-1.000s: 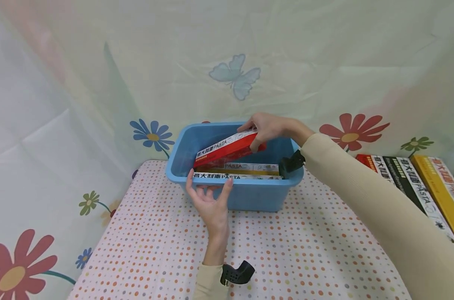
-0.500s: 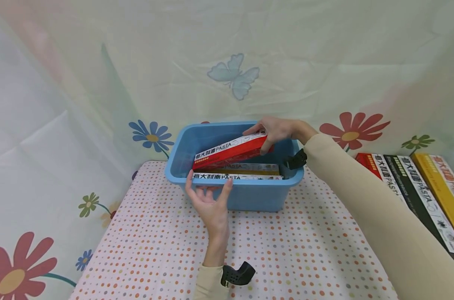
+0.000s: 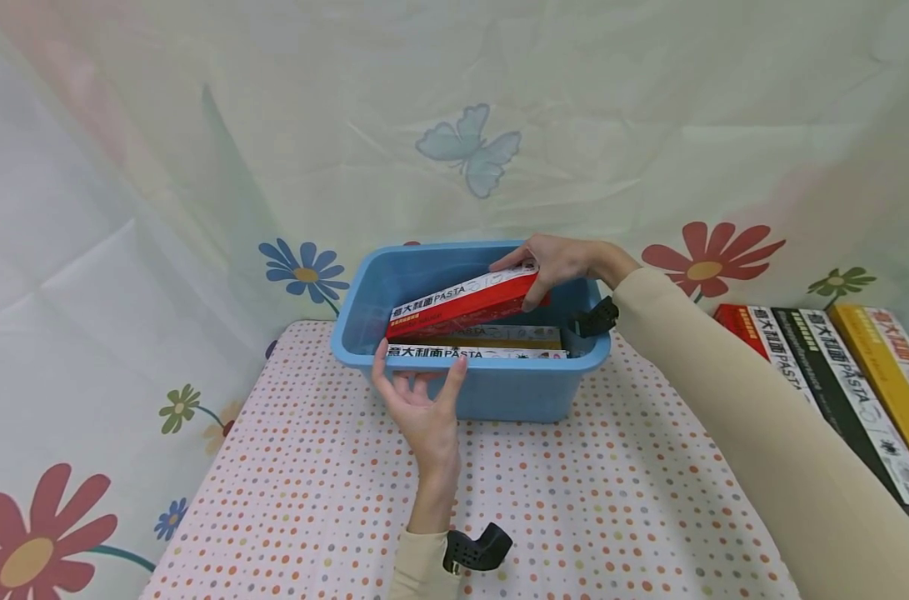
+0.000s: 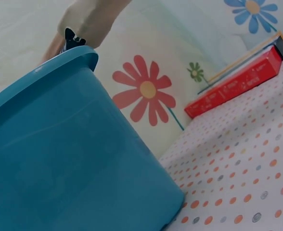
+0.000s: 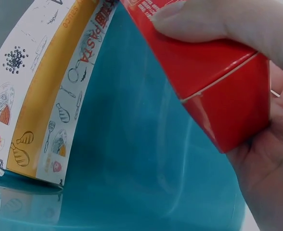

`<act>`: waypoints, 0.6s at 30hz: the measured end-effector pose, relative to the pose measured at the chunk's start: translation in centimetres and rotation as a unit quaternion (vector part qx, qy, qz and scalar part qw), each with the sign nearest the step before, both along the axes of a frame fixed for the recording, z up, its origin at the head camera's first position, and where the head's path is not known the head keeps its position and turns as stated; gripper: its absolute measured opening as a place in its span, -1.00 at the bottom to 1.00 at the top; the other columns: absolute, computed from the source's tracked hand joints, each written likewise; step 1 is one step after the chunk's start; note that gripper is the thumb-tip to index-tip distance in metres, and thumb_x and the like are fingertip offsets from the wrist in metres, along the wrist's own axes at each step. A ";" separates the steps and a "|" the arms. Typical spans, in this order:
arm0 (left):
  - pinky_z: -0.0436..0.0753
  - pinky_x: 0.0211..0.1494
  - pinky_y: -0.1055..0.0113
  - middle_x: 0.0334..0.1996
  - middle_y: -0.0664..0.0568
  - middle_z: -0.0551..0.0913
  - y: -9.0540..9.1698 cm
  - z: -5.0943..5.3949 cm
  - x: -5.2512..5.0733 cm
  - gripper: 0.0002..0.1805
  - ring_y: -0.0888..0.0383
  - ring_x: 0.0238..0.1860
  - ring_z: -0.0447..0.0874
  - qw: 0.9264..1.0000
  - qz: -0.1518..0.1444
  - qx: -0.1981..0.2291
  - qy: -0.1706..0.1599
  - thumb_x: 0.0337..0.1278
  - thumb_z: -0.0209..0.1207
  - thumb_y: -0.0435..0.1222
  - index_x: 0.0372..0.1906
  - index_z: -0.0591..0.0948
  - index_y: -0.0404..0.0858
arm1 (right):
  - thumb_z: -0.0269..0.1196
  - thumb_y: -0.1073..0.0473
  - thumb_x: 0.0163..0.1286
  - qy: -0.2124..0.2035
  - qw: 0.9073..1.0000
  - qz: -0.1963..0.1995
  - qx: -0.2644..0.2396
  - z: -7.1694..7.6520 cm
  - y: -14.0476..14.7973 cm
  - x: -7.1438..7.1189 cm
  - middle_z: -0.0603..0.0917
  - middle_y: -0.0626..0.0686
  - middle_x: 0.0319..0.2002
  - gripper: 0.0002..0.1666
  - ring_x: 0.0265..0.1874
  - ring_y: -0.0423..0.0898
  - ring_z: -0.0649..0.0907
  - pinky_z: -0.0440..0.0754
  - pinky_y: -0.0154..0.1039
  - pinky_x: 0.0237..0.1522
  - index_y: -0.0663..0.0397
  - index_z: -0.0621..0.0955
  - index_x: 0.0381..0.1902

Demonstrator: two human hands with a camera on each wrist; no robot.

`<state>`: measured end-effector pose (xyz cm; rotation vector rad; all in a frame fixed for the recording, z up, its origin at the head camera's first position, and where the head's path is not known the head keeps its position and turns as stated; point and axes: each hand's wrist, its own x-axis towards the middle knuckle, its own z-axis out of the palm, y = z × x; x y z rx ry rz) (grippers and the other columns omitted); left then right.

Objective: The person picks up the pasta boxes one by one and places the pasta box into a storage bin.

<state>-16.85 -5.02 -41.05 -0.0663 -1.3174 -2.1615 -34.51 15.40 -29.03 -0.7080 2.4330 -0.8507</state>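
Observation:
The right hand pinches the right end of a red pasta box, which is tilted inside the blue bin, its left end lower. In the right wrist view the thumb lies on the red box. A yellow pasta box and another box with a white edge lie at the bin's front side; the right wrist view shows the yellow box too. The left hand is at the bin's front, fingertips at the rim, fingers spread. No left fingers show in the left wrist view.
To the right on the dotted table lie a red box, a black box and a yellow box side by side. A printed cloth with flowers and a butterfly hangs behind the bin.
The right hand has moved a little to the right with the red box, whose raised end has shifted right too. The left hand has stayed at the rim.

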 end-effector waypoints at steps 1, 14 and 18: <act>0.71 0.14 0.12 0.39 -0.12 0.45 0.0 0.0 0.0 0.08 -0.16 0.06 0.57 1.000 0.000 0.000 0.000 0.08 0.49 -0.48 0.60 0.09 -0.13 | 0.51 0.35 0.15 -0.002 1.000 -0.001 0.000 0.0 0.0 0.0 0.47 0.30 0.40 -0.06 0.24 0.20 0.46 0.66 -0.01 0.10 0.18 0.45 0.51; 0.72 0.13 0.19 0.40 -0.13 0.43 0.1 -0.1 0.0 0.09 -0.12 0.08 0.56 1.000 -0.002 -0.003 0.003 0.08 0.49 -0.48 0.61 0.07 -0.17 | 0.55 0.26 0.19 -0.016 1.000 0.002 -0.018 -0.4 0.5 0.1 0.48 0.29 0.39 -0.08 0.24 0.18 0.49 0.69 -0.03 0.10 0.20 0.46 0.50; 0.72 0.11 0.21 0.40 -0.13 0.43 0.1 -0.2 0.0 0.10 -0.13 0.08 0.56 1.000 -0.003 -0.005 0.004 0.08 0.50 -0.47 0.61 0.05 -0.22 | 0.55 0.26 0.19 -0.015 1.000 -0.001 -0.020 -0.5 0.5 0.1 0.48 0.29 0.38 -0.08 0.24 0.19 0.49 0.69 -0.03 0.10 0.20 0.47 0.49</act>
